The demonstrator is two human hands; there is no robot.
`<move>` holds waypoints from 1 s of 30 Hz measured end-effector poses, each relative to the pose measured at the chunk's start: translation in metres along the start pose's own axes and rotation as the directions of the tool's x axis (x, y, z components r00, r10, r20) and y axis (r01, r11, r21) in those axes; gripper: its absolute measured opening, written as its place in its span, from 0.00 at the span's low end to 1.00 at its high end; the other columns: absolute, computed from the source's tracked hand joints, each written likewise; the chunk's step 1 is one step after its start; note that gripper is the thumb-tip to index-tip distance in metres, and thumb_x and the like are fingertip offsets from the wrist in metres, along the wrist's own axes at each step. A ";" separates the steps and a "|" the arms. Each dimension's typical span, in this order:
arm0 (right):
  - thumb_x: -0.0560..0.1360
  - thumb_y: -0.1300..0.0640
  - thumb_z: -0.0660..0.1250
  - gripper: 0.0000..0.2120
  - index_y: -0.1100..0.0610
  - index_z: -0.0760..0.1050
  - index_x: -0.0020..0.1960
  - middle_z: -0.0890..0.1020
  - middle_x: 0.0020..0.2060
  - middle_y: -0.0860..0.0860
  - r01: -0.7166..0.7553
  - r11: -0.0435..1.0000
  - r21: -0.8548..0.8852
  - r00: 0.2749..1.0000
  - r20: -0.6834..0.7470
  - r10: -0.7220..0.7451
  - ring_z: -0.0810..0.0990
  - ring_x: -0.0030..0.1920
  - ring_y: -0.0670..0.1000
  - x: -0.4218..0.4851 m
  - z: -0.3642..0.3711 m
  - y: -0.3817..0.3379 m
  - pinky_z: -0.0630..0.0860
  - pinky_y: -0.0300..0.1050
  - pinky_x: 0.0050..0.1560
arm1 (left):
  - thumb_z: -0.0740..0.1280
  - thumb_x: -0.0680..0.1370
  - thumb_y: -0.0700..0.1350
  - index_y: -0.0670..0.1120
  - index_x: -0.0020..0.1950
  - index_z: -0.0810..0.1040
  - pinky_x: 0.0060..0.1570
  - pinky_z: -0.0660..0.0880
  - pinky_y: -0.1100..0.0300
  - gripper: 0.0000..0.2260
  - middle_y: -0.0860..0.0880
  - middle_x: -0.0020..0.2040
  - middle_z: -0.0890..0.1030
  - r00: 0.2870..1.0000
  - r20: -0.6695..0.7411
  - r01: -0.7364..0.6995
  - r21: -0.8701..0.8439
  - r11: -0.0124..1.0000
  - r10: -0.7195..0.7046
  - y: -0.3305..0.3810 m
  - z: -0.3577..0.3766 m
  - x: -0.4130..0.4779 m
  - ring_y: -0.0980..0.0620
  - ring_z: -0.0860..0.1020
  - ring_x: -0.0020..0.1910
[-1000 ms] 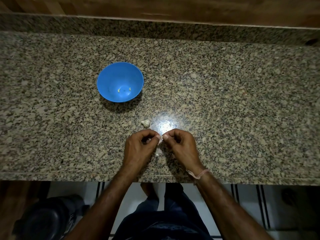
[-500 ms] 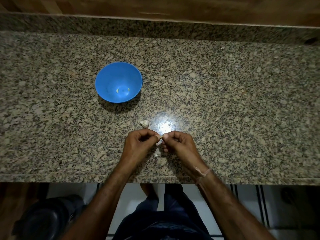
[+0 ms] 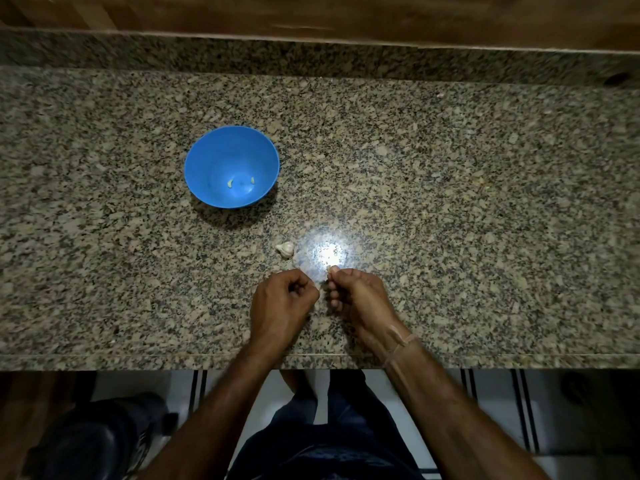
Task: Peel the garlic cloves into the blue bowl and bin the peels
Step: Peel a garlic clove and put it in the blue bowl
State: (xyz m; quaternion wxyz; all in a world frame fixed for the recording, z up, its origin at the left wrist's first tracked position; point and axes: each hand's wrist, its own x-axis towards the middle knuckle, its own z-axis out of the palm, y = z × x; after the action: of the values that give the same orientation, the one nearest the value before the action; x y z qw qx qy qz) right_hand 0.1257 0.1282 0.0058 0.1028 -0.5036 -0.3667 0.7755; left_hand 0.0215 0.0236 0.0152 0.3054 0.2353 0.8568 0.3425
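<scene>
Granite countertop [image 3: 485, 202], speckled tan and black, polished; a bright glare spot sits just beyond the hands. Front edge runs straight across below the wrists; at the far side a raised granite strip [image 3: 207, 53] meets a wooden strip [image 3: 311, 12]. Wide bare stone to the right of the hands and to the left of the bowl. Blue bowl [image 3: 207, 157], round, smooth and plastic-looking, stands upright left of centre, well apart from both hands; inside, two small pale yellow peeled cloves [image 3: 230, 183] lie apart on its bottom. Garlic piece [image 3: 285, 249], whitish and papery, lies on the stone between bowl and hands, just beside the glare. Left hand [image 3: 282, 301]: fingers curled in, thumb against forefinger; cannot tell whether anything is held. Right hand [image 3: 356, 296]: thumb and forefinger pinch a small pale garlic clove [image 3: 329, 268] at the tips, other fingers curled under. The hands are near each other, not touching. Thin wrist band [image 3: 398, 341] on the right wrist. Below the counter edge: pale tiled floor [image 3: 491, 403] and a dark rounded object [image 3: 86, 441] at lower left, too dim to identify.
</scene>
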 end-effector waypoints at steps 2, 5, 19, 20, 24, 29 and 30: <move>0.81 0.57 0.72 0.10 0.63 0.80 0.45 0.81 0.34 0.55 0.080 0.993 -0.090 0.997 -0.005 -0.081 0.76 0.32 0.50 0.000 -0.003 0.000 0.75 0.44 0.35 | 0.72 0.74 0.47 0.50 0.38 0.80 0.36 0.79 0.52 0.06 0.53 0.32 0.81 0.998 -0.060 -0.004 0.088 0.996 0.010 -0.002 0.001 0.001 0.54 0.79 0.33; 0.81 0.54 0.72 0.15 0.67 0.80 0.46 0.82 0.35 0.58 0.199 0.953 -0.229 0.980 0.018 -0.200 0.78 0.35 0.54 0.000 -0.008 0.001 0.77 0.50 0.40 | 0.71 0.76 0.44 0.52 0.43 0.83 0.38 0.80 0.56 0.04 0.55 0.36 0.83 0.997 -0.062 -0.037 0.049 0.998 0.040 -0.002 0.002 0.003 0.59 0.80 0.35; 0.80 0.60 0.72 0.05 0.62 0.84 0.53 0.88 0.44 0.57 0.320 0.901 -0.294 0.947 0.083 -0.309 0.87 0.47 0.61 -0.004 -0.005 0.001 0.86 0.54 0.51 | 0.73 0.79 0.40 0.44 0.48 0.85 0.44 0.82 0.58 0.01 0.48 0.39 0.87 0.994 0.056 0.105 -0.441 0.891 -0.090 0.009 -0.003 -0.001 0.50 0.87 0.40; 0.80 0.60 0.73 0.05 0.62 0.85 0.52 0.88 0.44 0.57 0.332 0.890 -0.313 0.943 0.099 -0.317 0.87 0.46 0.60 -0.004 -0.007 0.000 0.86 0.54 0.51 | 0.74 0.78 0.40 0.44 0.48 0.86 0.44 0.82 0.59 0.01 0.48 0.39 0.87 0.995 0.056 0.104 -0.430 0.897 -0.088 0.009 -0.005 0.000 0.51 0.87 0.40; 0.79 0.59 0.74 0.03 0.58 0.85 0.50 0.88 0.42 0.53 0.378 0.826 -0.418 0.926 0.157 -0.344 0.88 0.46 0.56 -0.003 -0.009 -0.005 0.86 0.56 0.51 | 0.75 0.77 0.41 0.46 0.47 0.87 0.45 0.82 0.60 0.01 0.51 0.39 0.87 0.997 0.043 0.078 -0.363 0.928 -0.067 0.008 -0.010 0.001 0.54 0.86 0.40; 0.77 0.59 0.76 0.04 0.59 0.84 0.46 0.87 0.39 0.53 0.419 0.772 -0.478 0.905 0.153 -0.397 0.86 0.39 0.51 -0.008 -0.003 -0.011 0.81 0.39 0.38 | 0.76 0.77 0.43 0.49 0.45 0.86 0.39 0.76 0.72 0.01 0.56 0.38 0.85 0.997 -0.058 -0.064 -0.171 0.983 0.055 0.011 -0.012 -0.003 0.62 0.82 0.39; 0.77 0.59 0.75 0.03 0.59 0.84 0.46 0.87 0.38 0.53 0.418 0.768 -0.485 0.904 0.142 -0.403 0.85 0.38 0.49 -0.010 -0.001 -0.012 0.80 0.38 0.37 | 0.76 0.77 0.43 0.48 0.46 0.86 0.38 0.75 0.73 0.01 0.56 0.38 0.84 0.994 -0.076 -0.085 -0.145 0.986 0.074 0.012 -0.012 -0.003 0.63 0.82 0.40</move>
State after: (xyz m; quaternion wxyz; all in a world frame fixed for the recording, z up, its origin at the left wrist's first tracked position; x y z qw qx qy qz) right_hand 0.1291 0.1320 0.0201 0.1289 -0.4086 -0.6589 0.6183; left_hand 0.0178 0.0239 0.0322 0.2776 0.2337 0.8292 0.4252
